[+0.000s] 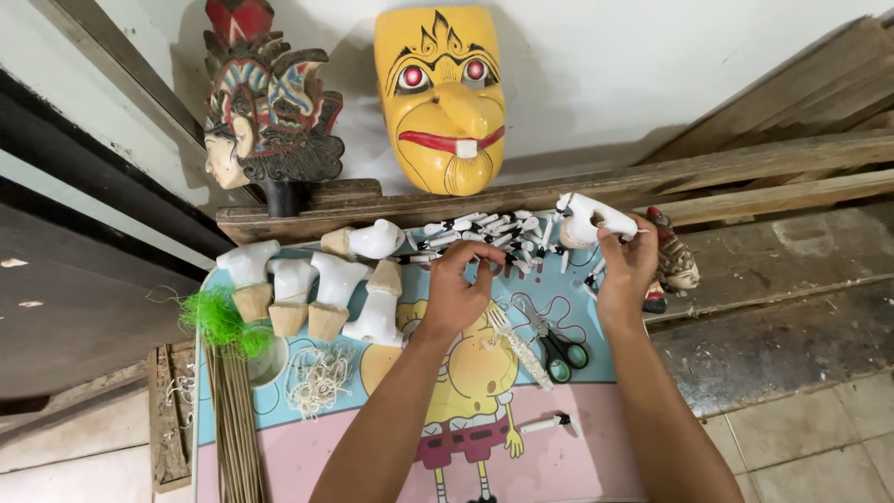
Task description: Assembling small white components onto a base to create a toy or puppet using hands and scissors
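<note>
Two masks (440, 93), roughly six white torsos (335, 289), one scissors (562, 352).

A craft workshop for carved puppets and masks, set on a tiled floor. Around the cartoon-printed table (577, 438), a yellow mask (440, 93) and painted puppet head (265, 112) lean behind it, while unpainted white torsos (312, 293), scissors (562, 352) and string lie on it.

Propped against the white wall: a yellow carved wooden mask (440, 93) and a painted puppet head with ornate headdress (268, 112). Near green raffia (219, 319), black-handled scissors (562, 350).
</note>
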